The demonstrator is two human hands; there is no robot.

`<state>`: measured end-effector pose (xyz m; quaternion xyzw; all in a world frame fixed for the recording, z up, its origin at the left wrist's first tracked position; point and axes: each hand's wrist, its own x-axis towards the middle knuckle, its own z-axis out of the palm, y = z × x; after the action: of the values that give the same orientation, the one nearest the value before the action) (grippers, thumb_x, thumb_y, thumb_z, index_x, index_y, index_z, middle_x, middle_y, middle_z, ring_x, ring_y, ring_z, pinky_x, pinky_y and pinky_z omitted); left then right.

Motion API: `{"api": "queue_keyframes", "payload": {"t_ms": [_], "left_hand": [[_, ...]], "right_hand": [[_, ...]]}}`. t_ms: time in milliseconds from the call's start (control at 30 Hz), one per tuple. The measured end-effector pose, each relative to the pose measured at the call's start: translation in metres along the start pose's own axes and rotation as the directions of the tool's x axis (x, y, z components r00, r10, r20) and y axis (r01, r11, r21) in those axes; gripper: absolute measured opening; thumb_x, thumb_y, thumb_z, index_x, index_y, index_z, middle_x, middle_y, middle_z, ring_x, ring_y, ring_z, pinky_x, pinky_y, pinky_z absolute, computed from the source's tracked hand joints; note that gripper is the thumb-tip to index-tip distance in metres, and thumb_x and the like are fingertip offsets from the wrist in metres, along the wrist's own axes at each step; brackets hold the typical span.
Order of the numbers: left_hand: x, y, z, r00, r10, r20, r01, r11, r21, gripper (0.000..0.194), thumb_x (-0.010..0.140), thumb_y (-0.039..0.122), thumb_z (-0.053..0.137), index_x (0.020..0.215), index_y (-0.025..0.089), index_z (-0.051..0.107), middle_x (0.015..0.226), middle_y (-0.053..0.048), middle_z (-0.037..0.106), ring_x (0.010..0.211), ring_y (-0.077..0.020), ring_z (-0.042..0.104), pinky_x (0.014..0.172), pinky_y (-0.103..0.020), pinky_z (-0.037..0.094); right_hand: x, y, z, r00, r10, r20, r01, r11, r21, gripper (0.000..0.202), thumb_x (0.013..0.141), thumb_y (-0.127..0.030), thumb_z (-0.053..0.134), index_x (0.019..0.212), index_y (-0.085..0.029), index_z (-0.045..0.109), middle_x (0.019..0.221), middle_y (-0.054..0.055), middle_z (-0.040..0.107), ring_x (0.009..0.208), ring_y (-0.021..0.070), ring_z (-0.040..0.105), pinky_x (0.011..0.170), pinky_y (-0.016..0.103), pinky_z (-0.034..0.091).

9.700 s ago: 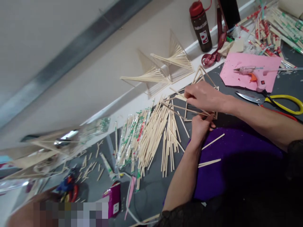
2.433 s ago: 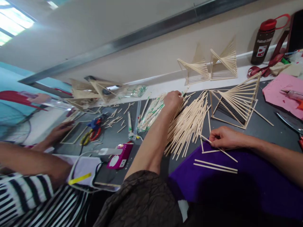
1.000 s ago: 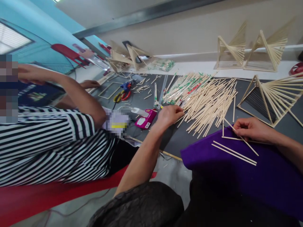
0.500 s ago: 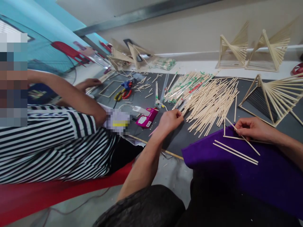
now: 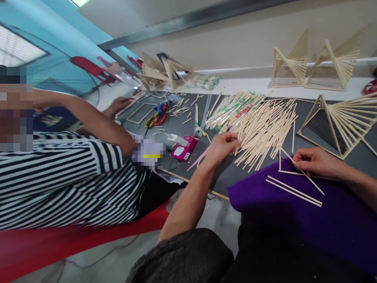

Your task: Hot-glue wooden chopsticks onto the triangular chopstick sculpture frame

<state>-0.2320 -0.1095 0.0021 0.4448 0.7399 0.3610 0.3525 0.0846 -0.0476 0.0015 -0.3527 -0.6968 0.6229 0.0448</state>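
Note:
At the near left edge of a loose pile of chopsticks (image 5: pixel 265 129), my left hand (image 5: pixel 223 147) has its fingers closed at a chopstick (image 5: pixel 240 133); the fingertips are partly hidden. Over the purple cloth (image 5: pixel 259 196), my right hand (image 5: pixel 313 162) pinches a thin chopstick (image 5: pixel 313 185) that slants down to the right. Other chopsticks meet at an angle beside that hand, one upright in view and one lying (image 5: pixel 290 172) toward the wrist. Two more chopsticks (image 5: pixel 294 190) rest side by side on the cloth, nearer to me.
Wrapped chopsticks (image 5: pixel 232 110) lie behind the pile. A stick-built frame (image 5: pixel 338 125) stands at right, with two similar ones (image 5: pixel 290 67) farther back. A pink device (image 5: pixel 185 148) and pliers (image 5: pixel 159 116) lie left. A person in a striped shirt (image 5: pixel 67 177) sits at left.
My left hand has shifted right along the near edge of the chopstick pile. My right hand holds its place with the chopstick. The view has turned slightly left.

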Motion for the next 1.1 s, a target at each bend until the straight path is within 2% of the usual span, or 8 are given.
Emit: {"api": "queue_keyframes", "payload": {"t_ms": [133,233,300,367,567,867,933,1100], "left_hand": [[0.001,0.000,0.001,0.987,0.129,-0.095,-0.081,0.913,0.400,0.031,0.083,0.035,0.058,0.106,0.018,0.070,0.086,-0.005,0.072,0.071,-0.0164,0.065,0.064,-0.026,0.049],[0.004,-0.002,-0.007,0.967,0.207,-0.147,-0.026,0.658,0.753,0.030,0.091,0.027,0.047,0.103,0.018,0.073,0.107,-0.010,0.071,0.098,-0.0234,0.065,0.082,-0.031,0.048],[0.005,-0.006,-0.009,0.974,0.174,-0.143,0.036,0.507,0.861,0.034,0.093,0.027,0.042,0.107,0.018,0.072,0.113,-0.013,0.068,0.099,-0.0262,0.065,0.080,-0.033,0.047],[0.004,-0.009,-0.008,0.978,0.150,-0.143,0.063,0.438,0.897,0.037,0.095,0.031,0.039,0.111,0.020,0.070,0.114,-0.013,0.066,0.096,-0.0265,0.065,0.075,-0.033,0.047],[-0.006,-0.008,0.008,0.984,0.158,-0.077,0.005,0.410,0.912,0.036,0.096,0.032,0.038,0.110,0.020,0.068,0.114,-0.011,0.066,0.099,-0.0243,0.064,0.074,-0.031,0.046],[-0.010,-0.007,0.010,0.973,0.228,0.029,-0.171,0.632,0.756,0.026,0.083,0.018,0.051,0.103,0.017,0.068,0.094,-0.006,0.073,0.086,-0.0193,0.066,0.077,-0.028,0.047],[-0.009,-0.007,0.009,0.979,0.202,-0.010,-0.115,0.596,0.795,0.027,0.085,0.022,0.051,0.105,0.016,0.068,0.096,-0.008,0.073,0.090,-0.0218,0.067,0.077,-0.030,0.047],[0.001,-0.007,0.005,0.985,0.157,-0.064,0.002,0.365,0.931,0.038,0.093,0.031,0.037,0.099,0.015,0.071,0.103,-0.015,0.071,0.096,-0.0300,0.067,0.073,-0.037,0.048]], "right_hand": [[0.000,0.001,0.000,1.000,-0.002,0.001,0.002,1.000,0.008,0.017,0.076,-0.035,0.059,0.072,-0.019,0.056,0.059,-0.005,0.049,0.052,0.0088,0.043,0.050,0.023,0.032],[0.000,0.000,0.000,1.000,0.003,0.003,-0.003,1.000,0.019,0.017,0.076,-0.035,0.059,0.072,-0.019,0.056,0.058,-0.005,0.049,0.051,0.0085,0.042,0.049,0.023,0.030],[0.000,-0.002,0.000,1.000,0.002,0.004,-0.002,1.000,0.023,0.018,0.075,-0.035,0.059,0.071,-0.019,0.055,0.058,-0.005,0.049,0.051,0.0085,0.042,0.049,0.023,0.030],[0.000,-0.004,0.001,1.000,0.004,0.006,-0.004,1.000,0.021,0.018,0.074,-0.036,0.059,0.070,-0.019,0.055,0.058,-0.005,0.049,0.051,0.0087,0.043,0.050,0.023,0.031],[-0.001,-0.005,0.001,1.000,0.009,-0.006,-0.009,1.000,0.005,0.017,0.074,-0.035,0.059,0.071,-0.019,0.055,0.058,-0.004,0.049,0.052,0.0086,0.043,0.051,0.023,0.032],[0.001,0.003,0.000,1.000,-0.025,0.001,0.025,1.000,0.007,0.015,0.076,-0.033,0.058,0.074,-0.018,0.056,0.060,-0.004,0.051,0.053,0.0090,0.044,0.051,0.022,0.034],[0.001,0.003,0.000,1.000,-0.021,0.001,0.021,1.000,0.014,0.016,0.076,-0.033,0.058,0.073,-0.018,0.056,0.060,-0.004,0.051,0.053,0.0090,0.045,0.051,0.022,0.035],[0.002,0.000,0.001,1.000,-0.028,-0.010,0.029,0.999,0.019,0.014,0.074,-0.032,0.059,0.073,-0.018,0.057,0.061,-0.004,0.051,0.052,0.0085,0.046,0.050,0.022,0.035]]}}
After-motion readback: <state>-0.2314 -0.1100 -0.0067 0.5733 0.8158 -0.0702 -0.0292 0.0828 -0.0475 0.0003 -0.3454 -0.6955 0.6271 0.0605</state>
